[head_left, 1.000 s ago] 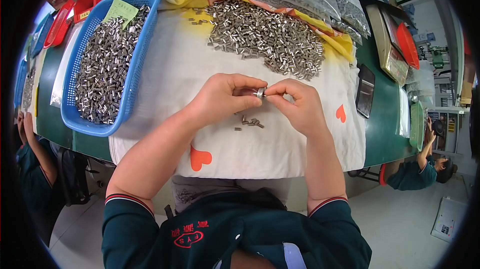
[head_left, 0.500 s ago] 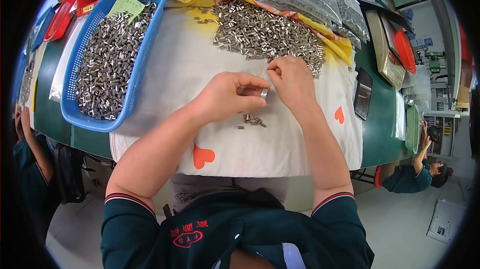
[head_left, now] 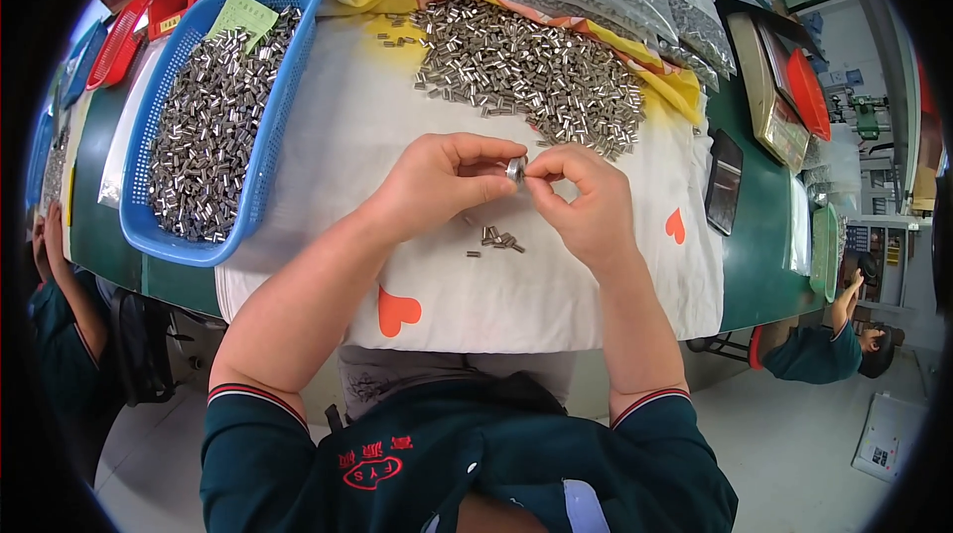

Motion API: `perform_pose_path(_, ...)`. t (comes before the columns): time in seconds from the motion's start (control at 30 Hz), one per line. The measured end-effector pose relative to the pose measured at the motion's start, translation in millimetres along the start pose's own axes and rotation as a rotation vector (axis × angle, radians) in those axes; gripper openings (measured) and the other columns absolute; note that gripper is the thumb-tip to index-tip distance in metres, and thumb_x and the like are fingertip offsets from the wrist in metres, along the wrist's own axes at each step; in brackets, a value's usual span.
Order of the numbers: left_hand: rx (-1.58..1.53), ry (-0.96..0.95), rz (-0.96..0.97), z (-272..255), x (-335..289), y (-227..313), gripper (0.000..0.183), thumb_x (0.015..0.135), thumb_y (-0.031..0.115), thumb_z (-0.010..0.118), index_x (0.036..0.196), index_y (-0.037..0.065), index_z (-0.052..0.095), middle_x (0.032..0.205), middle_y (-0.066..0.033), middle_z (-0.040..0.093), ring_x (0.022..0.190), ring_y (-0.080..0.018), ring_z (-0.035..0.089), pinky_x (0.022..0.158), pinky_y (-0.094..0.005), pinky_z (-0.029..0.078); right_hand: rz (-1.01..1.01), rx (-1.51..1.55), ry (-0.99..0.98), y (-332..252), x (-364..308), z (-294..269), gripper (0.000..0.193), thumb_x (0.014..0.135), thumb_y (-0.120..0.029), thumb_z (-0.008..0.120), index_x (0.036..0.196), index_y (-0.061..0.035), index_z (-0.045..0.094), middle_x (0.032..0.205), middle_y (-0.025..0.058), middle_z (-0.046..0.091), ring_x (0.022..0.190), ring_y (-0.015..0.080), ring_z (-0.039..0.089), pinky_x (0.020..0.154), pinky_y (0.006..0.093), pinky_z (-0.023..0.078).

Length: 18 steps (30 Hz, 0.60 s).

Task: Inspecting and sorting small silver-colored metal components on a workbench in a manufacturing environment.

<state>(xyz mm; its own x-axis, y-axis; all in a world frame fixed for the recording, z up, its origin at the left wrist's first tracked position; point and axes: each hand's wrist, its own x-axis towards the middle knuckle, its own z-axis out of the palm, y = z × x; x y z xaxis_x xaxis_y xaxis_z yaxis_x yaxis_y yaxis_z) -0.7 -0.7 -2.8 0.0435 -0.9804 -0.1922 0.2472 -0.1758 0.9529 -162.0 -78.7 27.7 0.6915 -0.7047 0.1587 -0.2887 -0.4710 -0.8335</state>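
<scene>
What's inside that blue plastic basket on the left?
Small silver metal cylinders and a yellow-green paper slip; the bottom of the basket is hidden beneath them.

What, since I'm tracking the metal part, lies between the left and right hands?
In the head view, a round silvery metal piece: the left hand pinches it, and the right hand is close beside it; contact there is unclear.

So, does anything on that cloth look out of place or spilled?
Only mildly: a small cluster of metal pieces lies on the pale cloth, nearer the person than the left hand and right hand, apart from the main heap, with one piece alone. That split looks odd; no clear damage shows.
</scene>
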Motion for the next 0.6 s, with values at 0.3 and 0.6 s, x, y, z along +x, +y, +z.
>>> perform_pose_path(0.3,0.024,0.047,0.022,1,-2,1,0.031,0.076,0.004,0.064,0.107,0.003,0.06,0.085,-0.0003,0.061,0.075,-0.0043,0.054,0.069,-0.0198,0.046,-0.32,-0.228,0.135,0,1,4,0.008,0.067,0.0,0.063,0.073,-0.003,0.058,0.073,0.0065,0.06,0.066,0.0211,0.056,0.058,0.0291,0.045)
perform_pose_path(0.6,0.048,-0.089,-0.042,4,-4,-1,0.03,0.076,0.004,0.064,0.106,0.002,0.06,0.085,-0.0017,0.061,0.077,-0.0058,0.055,0.07,-0.02,0.046,0.288,0.262,-0.154,15,10,-14,0.006,0.073,-0.004,0.062,0.079,-0.0024,0.061,0.072,-0.001,0.056,0.065,0.0052,0.048,0.062,0.0199,0.04)
